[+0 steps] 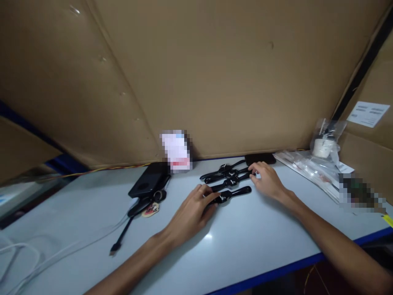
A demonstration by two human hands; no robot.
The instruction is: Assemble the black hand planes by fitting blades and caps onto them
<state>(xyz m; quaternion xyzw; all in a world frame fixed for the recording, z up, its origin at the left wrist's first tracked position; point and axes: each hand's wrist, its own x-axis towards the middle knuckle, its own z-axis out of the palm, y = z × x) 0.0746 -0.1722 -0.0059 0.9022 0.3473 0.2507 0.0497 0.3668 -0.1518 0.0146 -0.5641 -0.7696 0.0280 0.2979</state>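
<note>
Three black watches [229, 180] are being laid side by side at about 12 o'clock on the table [245, 241], just before the cardboard wall [215, 82]. The nearest watch [231, 194] is being touched at its left strap end by the left hand [192, 211], fingers loosely spread and gripping nothing, while the right hand [267, 178], also unclenched, is being rested on the strap ends at 1 o'clock. The watches are judged light, their straps limp and glossy, so they are probably best taken by the rigid case.

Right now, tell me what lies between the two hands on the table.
In the head view, black smartwatches with straps lie in a row between the left hand and right hand; both hands touch them.
</note>
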